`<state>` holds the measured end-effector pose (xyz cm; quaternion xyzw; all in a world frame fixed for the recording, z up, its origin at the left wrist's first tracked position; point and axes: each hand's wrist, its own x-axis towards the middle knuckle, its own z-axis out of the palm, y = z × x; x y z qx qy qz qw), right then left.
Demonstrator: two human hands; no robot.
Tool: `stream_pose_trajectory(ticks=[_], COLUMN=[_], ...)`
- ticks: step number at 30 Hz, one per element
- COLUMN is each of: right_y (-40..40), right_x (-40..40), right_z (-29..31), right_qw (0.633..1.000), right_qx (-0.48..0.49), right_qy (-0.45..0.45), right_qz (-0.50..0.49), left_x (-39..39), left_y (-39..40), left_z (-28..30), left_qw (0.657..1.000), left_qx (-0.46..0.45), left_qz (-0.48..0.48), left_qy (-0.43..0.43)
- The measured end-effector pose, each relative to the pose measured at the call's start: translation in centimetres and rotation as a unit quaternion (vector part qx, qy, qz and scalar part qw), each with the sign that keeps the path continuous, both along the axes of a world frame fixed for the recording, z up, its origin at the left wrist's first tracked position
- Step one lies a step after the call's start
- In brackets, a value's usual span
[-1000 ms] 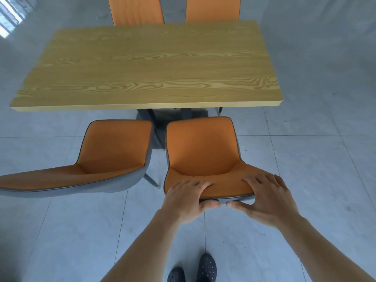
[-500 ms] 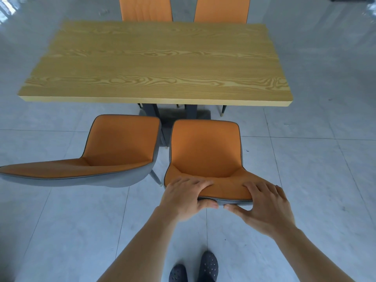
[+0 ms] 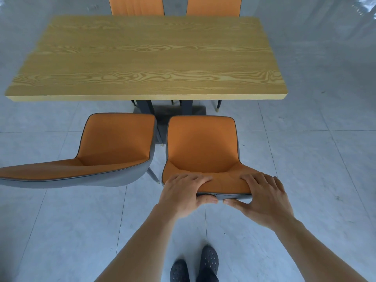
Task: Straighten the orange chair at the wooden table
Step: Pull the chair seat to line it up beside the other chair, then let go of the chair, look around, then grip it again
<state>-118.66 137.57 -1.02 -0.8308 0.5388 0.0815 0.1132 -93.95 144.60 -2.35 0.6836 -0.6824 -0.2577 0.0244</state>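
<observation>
Orange chair (image 3: 201, 147) stands on the near side of the wooden table (image 3: 146, 58), toward the table's right half, seat front pointing at the table edge but not tucked under it; a strip of floor and the dark table base show between the two. Both hands are on the top edge of the backrest. Left hand (image 3: 183, 194): fingers curled over the orange inner face, thumb under the grey rim, so a closed pinch on the backrest. Right hand (image 3: 262, 198): fingers laid flatter over the rim near its right corner, thumb extended under the grey edge; a looser clasp, but also holding the backrest. Key relation: the chair lies directly ahead of the grip, its back-to-front axis running from the hands toward the table and looking close to square with the table's long edge. The hands sit either side of that axis, neither clearly nearer. Judgement: any remaining correction is a small twist, or a straight push toward the table. Neighbouring orange chair (image 3: 114, 145), left of the held one, sits just beside it with a narrow gap, a possible snag. Two more orange chair backs (image 3: 213, 6) show beyond the table's far edge. Floor (image 3: 305, 159) is pale grey tile, smooth and faintly glossy; chair legs should slide easily. Room is otherwise open around the table.
</observation>
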Motion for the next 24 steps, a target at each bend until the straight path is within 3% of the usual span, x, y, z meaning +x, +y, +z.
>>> stream_pose_trajectory(ticks=[14, 24], right_y=[0.3, -4.9], right_x=[-0.5, -6.9], right_z=[3.4, 9.7], right_qw=[0.999, 0.998], right_qx=[0.032, 0.025], right_qy=[-0.003, -0.038], right_qz=[0.006, -0.051], left_x=[-0.5, -5.7], left_y=[-0.5, -7.6], left_z=[3.1, 9.1], left_qw=[0.997, 0.993], left_qx=[-0.066, -0.105], left_qz=[0.01, -0.006], left_qy=[-0.032, -0.058])
